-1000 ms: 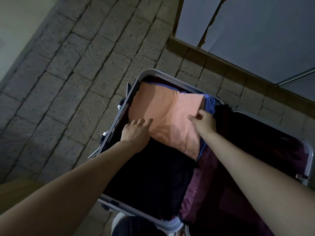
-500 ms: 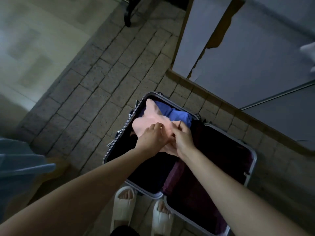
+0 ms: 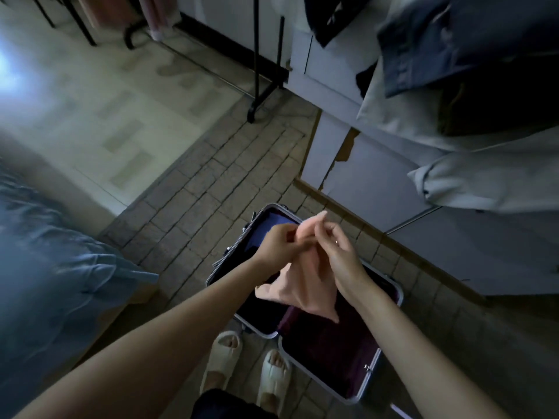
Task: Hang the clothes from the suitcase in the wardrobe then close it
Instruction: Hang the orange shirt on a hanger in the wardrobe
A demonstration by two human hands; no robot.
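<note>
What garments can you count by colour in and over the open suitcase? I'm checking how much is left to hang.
Peach: 1, the peach garment, held up over the suitcase by the left hand and right hand.
Blue: 1, the blue garment, lying in the far half.
Total: 2. The remaining interior is too dark to tell.

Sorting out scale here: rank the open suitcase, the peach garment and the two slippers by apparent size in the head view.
1. Open suitcase
2. Peach garment, held above it and nearer the camera, so perhaps flattered
3. Left slipper and right slipper: about alike
</note>
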